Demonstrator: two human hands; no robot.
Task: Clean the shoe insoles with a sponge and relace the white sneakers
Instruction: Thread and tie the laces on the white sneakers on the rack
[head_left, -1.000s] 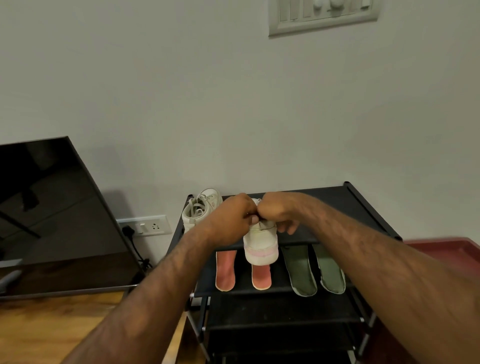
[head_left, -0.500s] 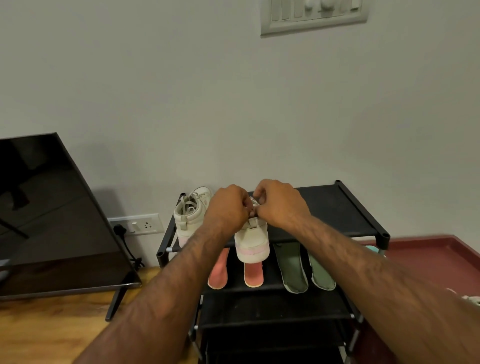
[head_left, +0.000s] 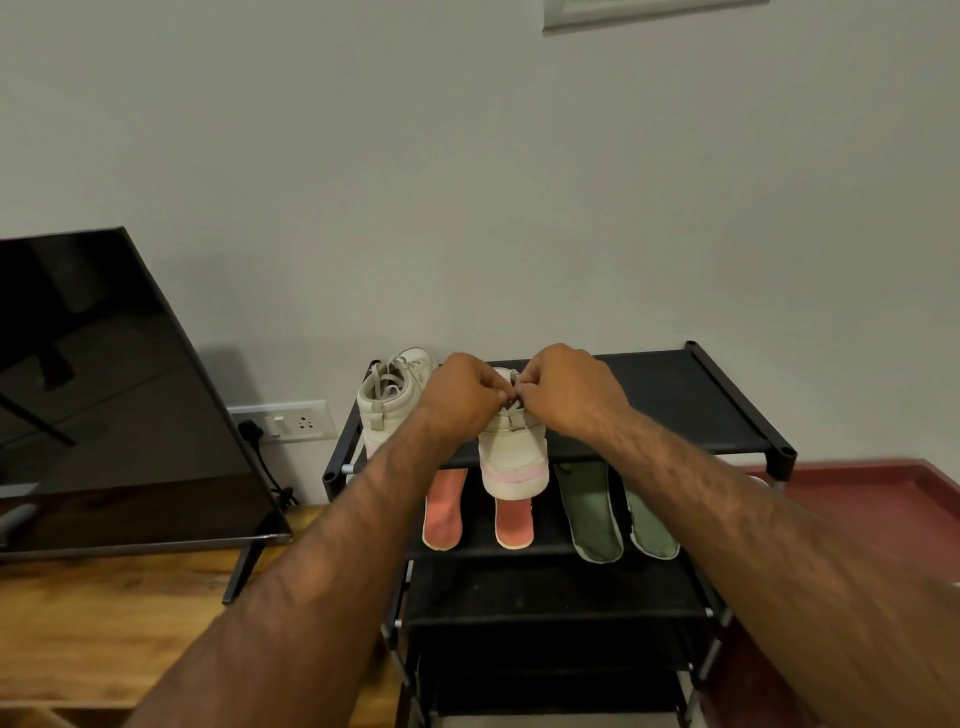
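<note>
Two white sneakers stand on the top shelf of a black shoe rack (head_left: 727, 415), heels towards me. My left hand (head_left: 460, 397) and my right hand (head_left: 569, 392) meet over the right sneaker (head_left: 514, 457), each pinching its lace (head_left: 511, 402) at the top of the tongue. The left sneaker (head_left: 387, 400) stands beside it, laced. On the shelf below lie two pink insoles (head_left: 444, 509) and two green insoles (head_left: 589, 509). No sponge is in view.
A dark television screen (head_left: 104, 395) leans on a wooden surface (head_left: 104, 623) at the left, in front of a wall socket (head_left: 296, 421) with a plugged cable. A red floor edge (head_left: 857, 493) lies right of the rack. Lower rack shelves are dark.
My view has dropped and shifted slightly. Both hands stay on the right sneaker's lace, their fingers drawn a little closer together over the tongue.
</note>
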